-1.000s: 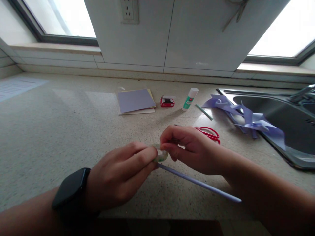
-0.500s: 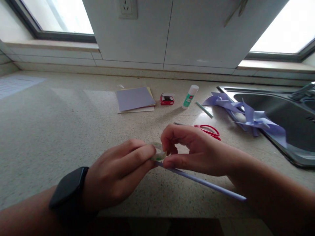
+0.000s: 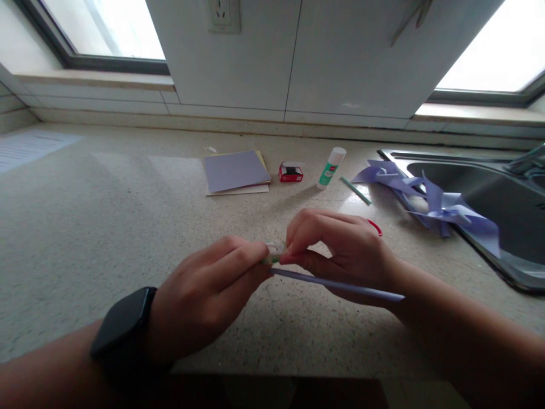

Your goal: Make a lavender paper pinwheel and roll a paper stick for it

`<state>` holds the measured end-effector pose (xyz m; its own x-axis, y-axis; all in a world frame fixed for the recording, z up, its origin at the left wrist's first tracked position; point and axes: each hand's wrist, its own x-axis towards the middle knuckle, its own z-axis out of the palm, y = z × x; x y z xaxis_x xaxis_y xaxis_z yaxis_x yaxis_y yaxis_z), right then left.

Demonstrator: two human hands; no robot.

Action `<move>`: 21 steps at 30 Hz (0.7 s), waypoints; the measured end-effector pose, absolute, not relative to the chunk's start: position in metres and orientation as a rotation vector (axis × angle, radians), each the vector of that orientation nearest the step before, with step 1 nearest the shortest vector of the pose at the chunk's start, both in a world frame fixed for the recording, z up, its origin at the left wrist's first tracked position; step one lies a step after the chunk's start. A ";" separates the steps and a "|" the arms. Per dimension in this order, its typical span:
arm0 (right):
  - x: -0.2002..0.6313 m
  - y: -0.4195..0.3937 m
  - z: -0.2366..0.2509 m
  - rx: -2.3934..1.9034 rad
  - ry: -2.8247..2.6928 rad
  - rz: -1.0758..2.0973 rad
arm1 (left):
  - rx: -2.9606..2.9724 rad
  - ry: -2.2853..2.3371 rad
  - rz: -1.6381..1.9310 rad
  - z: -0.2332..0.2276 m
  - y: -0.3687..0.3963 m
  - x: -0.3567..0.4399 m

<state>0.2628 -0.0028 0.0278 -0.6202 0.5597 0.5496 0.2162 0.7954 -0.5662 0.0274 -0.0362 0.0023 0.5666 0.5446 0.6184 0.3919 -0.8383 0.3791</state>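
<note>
My left hand [image 3: 217, 284] is closed around a small roll of clear tape [image 3: 273, 253], which shows only in part between the hands. The same hand also grips one end of a thin lilac paper stick [image 3: 336, 283], whose free end reaches rightward below my right wrist. My right hand [image 3: 336, 244] pinches at the near side of the tape roll with thumb and forefinger. Whether a strip of tape is between those fingertips I cannot make out. Red-handled scissors [image 3: 375, 228] lie behind my right hand, mostly hidden by it.
Toward the back of the counter are stacked paper sheets [image 3: 236, 171], a small red box [image 3: 290, 172], a glue stick [image 3: 331, 168] and a green stick [image 3: 356, 191]. Lilac paper pinwheels [image 3: 443, 207] rest over the edge of the metal sink [image 3: 502, 238]. A printed sheet [image 3: 34, 146] lies far left.
The tape roll has tilted flatter in my hands. My right fingers have closed to a tighter pinch, and the paper stick's free end has swung up. My right hand covers more of the scissors.
</note>
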 end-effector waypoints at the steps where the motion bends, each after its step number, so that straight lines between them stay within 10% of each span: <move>1: 0.263 -0.003 0.027 -0.575 -2.225 0.578 | 2.602 0.786 1.126 0.002 -0.036 0.027; 21: 0.267 0.001 0.020 -0.563 -2.122 0.834 | 2.570 0.837 1.173 0.008 -0.035 0.028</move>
<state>0.2669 0.0012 0.0202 -0.6034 0.6217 0.4994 0.1154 0.6877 -0.7167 0.0281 -0.0353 0.0076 0.5261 0.5679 0.6330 0.4138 -0.8212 0.3929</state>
